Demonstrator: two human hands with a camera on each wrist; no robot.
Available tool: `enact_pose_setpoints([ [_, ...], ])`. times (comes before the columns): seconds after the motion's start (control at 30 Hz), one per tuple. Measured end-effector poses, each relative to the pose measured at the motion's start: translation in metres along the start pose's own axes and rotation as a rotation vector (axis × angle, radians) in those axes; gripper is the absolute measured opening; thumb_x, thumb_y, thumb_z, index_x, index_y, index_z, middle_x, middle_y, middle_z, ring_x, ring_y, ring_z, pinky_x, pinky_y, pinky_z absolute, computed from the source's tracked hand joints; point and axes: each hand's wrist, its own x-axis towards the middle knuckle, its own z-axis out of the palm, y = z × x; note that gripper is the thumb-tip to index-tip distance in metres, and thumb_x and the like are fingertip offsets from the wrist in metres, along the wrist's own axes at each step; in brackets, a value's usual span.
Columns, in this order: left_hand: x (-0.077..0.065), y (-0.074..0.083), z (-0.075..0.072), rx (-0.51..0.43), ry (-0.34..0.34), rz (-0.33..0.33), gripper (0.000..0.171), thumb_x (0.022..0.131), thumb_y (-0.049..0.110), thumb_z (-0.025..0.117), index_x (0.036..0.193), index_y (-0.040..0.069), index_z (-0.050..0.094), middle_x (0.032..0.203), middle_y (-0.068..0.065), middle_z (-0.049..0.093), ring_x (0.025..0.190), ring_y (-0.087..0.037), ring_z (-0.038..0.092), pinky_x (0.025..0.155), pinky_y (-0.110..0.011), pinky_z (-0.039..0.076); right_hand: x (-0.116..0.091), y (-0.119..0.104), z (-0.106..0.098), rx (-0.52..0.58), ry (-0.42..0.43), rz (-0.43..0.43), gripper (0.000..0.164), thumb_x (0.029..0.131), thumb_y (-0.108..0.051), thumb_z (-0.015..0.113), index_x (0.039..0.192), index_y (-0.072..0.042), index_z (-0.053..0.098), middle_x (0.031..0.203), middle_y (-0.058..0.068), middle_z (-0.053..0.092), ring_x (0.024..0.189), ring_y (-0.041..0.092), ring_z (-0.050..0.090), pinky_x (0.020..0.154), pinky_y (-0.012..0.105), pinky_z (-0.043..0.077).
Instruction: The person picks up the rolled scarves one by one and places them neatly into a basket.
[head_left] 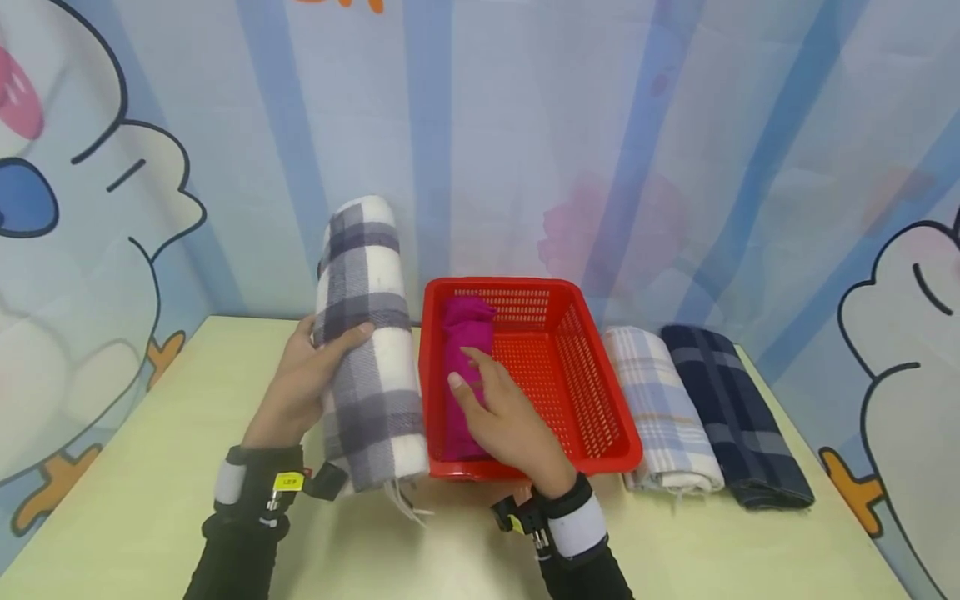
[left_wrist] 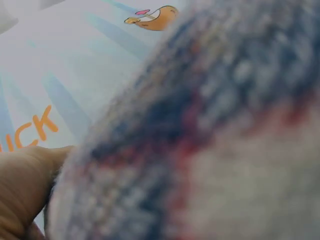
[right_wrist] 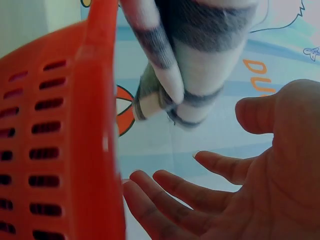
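A rolled grey-and-white checked scarf [head_left: 367,350] with fringe at its near end is held up left of the red basket. My left hand [head_left: 300,383] grips it from the left side, thumb across the front; its other fingers are mostly hidden behind the roll. Blurred woolly fabric [left_wrist: 200,130] fills most of the left wrist view. Over the basket's near left part, my right hand [head_left: 510,417] hangs with fingers loosely spread and nothing in them. Below it in the red basket [head_left: 633,433] lies a folded magenta cloth [head_left: 468,333], partly covered by that hand.
To the right of the basket lie a light blue-and-white plaid roll [head_left: 663,417] and a dark navy plaid roll [head_left: 738,417], side by side. The pale yellow table [head_left: 187,433] ends at a printed cartoon backdrop [head_left: 495,142].
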Motion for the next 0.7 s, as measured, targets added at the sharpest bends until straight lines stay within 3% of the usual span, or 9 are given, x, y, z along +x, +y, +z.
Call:
enact_pose_setpoints([
  [0.2, 0.000, 0.001, 0.011, -0.010, -0.029, 0.016, 0.092, 0.088, 0.042, 0.073, 0.155, 0.018, 0.014, 0.139, -0.006, 0.042, 0.118, -0.022, 0.052, 0.095, -0.034, 0.049, 0.002, 0.000, 0.002, 0.012, -0.024, -0.028, 0.063, 0.104, -0.049, 0.042, 0.155, -0.014, 0.030, 0.153, 0.013, 0.042, 0.140, 0.031, 0.045, 0.116, 0.054, 0.038],
  [0.7, -0.001, -0.001, 0.034, 0.010, -0.034, -0.001, 0.096, 0.086, 0.044, 0.074, 0.155, 0.022, 0.011, 0.147, -0.009, 0.037, 0.124, -0.027, 0.048, 0.099, -0.038, 0.046, 0.001, 0.005, -0.013, 0.030, 0.030, -0.010, 0.058, 0.106, -0.045, 0.038, 0.154, -0.014, 0.032, 0.153, 0.015, 0.041, 0.139, 0.032, 0.045, 0.114, 0.055, 0.039],
])
